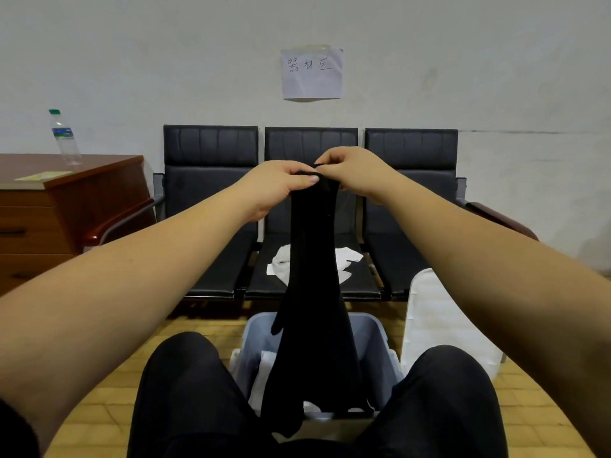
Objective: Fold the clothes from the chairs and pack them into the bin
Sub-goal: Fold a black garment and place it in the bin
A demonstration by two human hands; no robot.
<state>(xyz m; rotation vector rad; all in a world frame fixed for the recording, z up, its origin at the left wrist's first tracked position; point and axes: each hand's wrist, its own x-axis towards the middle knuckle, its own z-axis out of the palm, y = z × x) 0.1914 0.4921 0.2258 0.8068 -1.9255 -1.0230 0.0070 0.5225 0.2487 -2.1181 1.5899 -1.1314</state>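
On your far left a wooden desk (76,196) stands against the wall, with a clear plastic bottle (65,137) with a green cap upright on top and a yellowish sheet of paper (43,175) lying flat beside it. Next comes the row of three black chairs (211,193).

Your left hand (279,186) is raised in front of the middle seat, thumb and curled fingers pinching the top edge of a black garment (314,292). Your right hand (350,173) is just beside it, nearly touching, fingers bent down and pinching the same top edge. The garment hangs long and narrow from both hands, straight down between your knees, its lower end reaching into the grey bin (373,345) on the floor in front of you. Something white (264,371) lies inside the bin, against its left wall.

Behind the hanging cloth, a white garment (281,262) lies crumpled on the middle seat. A note (311,74) with handwriting is taped to the wall above. To the right of the bin, a white lid (436,322) leans upright.
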